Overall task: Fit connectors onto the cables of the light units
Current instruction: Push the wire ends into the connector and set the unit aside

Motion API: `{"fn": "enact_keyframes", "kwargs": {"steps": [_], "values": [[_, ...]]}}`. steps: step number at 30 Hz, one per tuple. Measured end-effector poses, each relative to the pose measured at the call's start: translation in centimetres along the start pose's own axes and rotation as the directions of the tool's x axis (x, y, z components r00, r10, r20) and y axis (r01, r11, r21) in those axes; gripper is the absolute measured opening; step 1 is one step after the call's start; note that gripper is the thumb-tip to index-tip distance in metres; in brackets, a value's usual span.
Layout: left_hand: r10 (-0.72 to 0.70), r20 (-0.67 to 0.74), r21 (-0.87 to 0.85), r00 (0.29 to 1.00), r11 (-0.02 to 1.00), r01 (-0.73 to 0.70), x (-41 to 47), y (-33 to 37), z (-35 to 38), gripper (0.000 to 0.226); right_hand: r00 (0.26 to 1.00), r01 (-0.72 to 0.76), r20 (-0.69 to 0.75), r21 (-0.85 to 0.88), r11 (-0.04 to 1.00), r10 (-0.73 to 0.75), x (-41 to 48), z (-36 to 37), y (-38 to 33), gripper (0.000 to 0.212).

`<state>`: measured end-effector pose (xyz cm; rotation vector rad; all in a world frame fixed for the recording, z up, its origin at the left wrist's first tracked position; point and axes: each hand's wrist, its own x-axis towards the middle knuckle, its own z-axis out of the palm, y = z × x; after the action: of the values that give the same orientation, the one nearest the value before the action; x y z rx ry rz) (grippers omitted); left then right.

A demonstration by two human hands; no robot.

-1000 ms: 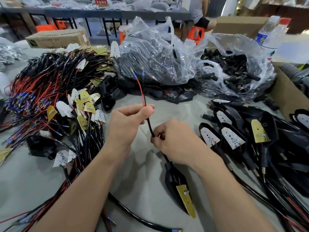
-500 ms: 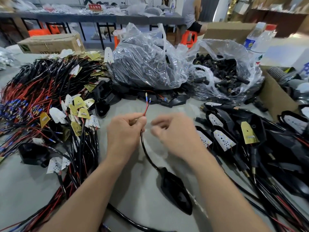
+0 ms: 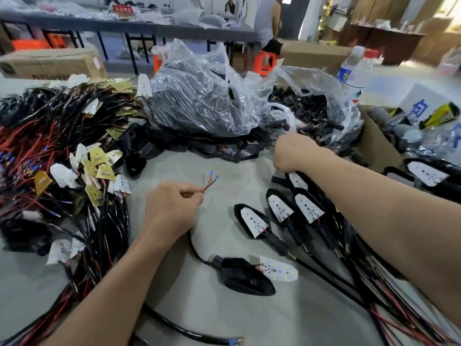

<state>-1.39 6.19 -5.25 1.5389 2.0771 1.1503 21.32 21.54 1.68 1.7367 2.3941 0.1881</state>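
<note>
Left hand [image 3: 172, 211] low and centre over the bench [image 3: 249, 320], closed into a loose fist. It pinches the cable [image 3: 192, 245] near the free end, between thumb and curled fingers. The red and black wire ends [image 3: 210, 182] stick out past the thumb, up and to the right, each with a blue tip. They touch nothing.

Below the fist the black cable drops and curves right to its light unit [image 3: 245, 278]. The unit lies flat on the bench between the two forearms, nearer the person than either hand. Its white LED board [image 3: 278, 270] hangs out of the black housing on the right side, face up.

Right hand [image 3: 293, 152] is stretched forward and well apart from the left. It sits at the near lip of the clear plastic bag [image 3: 311, 81] that holds loose black connectors [image 3: 306, 108]. Only the back of the hand and the wrist show. The fingers point away and are hidden, so cannot tell whether they are curled or have anything between them. No connector is visible on the held cable.

Just under the right wrist, a row of other light units [image 3: 280, 208] lies side by side, white boards up, cables trailing towards the person. Far left, a big tangle of red and black leads [image 3: 50, 136] with more boards mixed in. A second, fuller plastic bag [image 3: 194, 103] sits behind the wire ends.
</note>
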Motion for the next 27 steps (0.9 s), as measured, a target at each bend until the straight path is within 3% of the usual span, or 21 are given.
{"fn": "enact_keyframes", "kwargs": {"steps": [8,11,12,14,15,16,17,19,20,21,22,24,27], "values": [[-0.04,0.056,-0.036,0.998,0.998,0.042,0.3,-0.4,0.3,0.024,0.992,-0.009,0.121,-0.106,0.994,0.022,1.0,1.0,-1.3,0.022],[-0.059,0.03,-0.016,0.998,0.998,0.06,0.1,-0.1,0.0,0.023,0.999,0.015,-0.047,-0.024,1.0,-0.016,0.4,0.2,-2.5,0.016],[-0.045,0.0,-0.007,0.999,0.999,0.045,0.0,0.1,-0.1,0.02,0.989,0.034,-0.149,0.052,0.998,-0.026,0.1,-0.2,-3.1,0.013],[0.042,-0.097,0.053,0.994,0.998,-0.037,-0.3,0.6,-0.3,0.013,0.946,0.086,-0.322,0.334,0.939,0.028,-1.1,-0.8,-4.6,0.031],[0.092,-0.148,0.098,0.985,0.992,-0.078,-0.4,0.9,-0.4,0.012,0.932,0.125,-0.352,0.539,0.833,0.088,-2.2,-0.8,-5.6,0.038],[0.137,-0.183,0.137,0.974,0.984,-0.112,-0.6,1.0,-0.5,0.011,0.923,0.175,-0.354,0.739,0.65,0.154,-3.5,-0.4,-6.8,0.04],[0.182,-0.2,0.165,0.963,0.975,-0.15,-0.6,1.1,-0.5,0.011,0.922,0.219,-0.324,0.888,0.404,0.213,-4.9,0.1,-7.9,0.04],[0.244,-0.209,0.175,0.947,0.962,-0.209,-0.7,1.1,-0.6,0.011,0.943,0.219,-0.181,0.969,-0.113,0.278,-7.2,1.4,-9.9,0.033],[0.23,-0.204,0.133,0.952,0.97,-0.206,-0.8,1.0,-0.6,0.011,0.957,0.187,-0.103,0.934,-0.305,0.271,-7.7,1.9,-10.5,0.029],[0.181,-0.188,0.057,0.965,0.983,-0.173,-0.7,0.9,-0.6,0.013,0.964,0.161,-0.053,0.896,-0.413,0.26,-7.7,2.3,-11.0,0.025],[0.118,-0.156,-0.036,0.981,0.991,-0.126,-0.6,0.8,-0.4,0.016,0.966,0.146,-0.028,0.88,-0.452,0.256,-7.5,2.4,-11.1,0.021],[0.039,-0.075,-0.16,0.996,0.986,-0.05,-0.5,0.6,0.1,0.023,0.968,0.142,-0.016,0.86,-0.49,0.251,-7.2,2.5,-11.0,0.017],[0.033,-0.018,-0.171,0.999,0.985,-0.036,-0.2,0.4,0.2,0.034,0.968,0.117,0.02,0.844,-0.523,0.249,-7.4,3.0,-11.0,0.018]]}}
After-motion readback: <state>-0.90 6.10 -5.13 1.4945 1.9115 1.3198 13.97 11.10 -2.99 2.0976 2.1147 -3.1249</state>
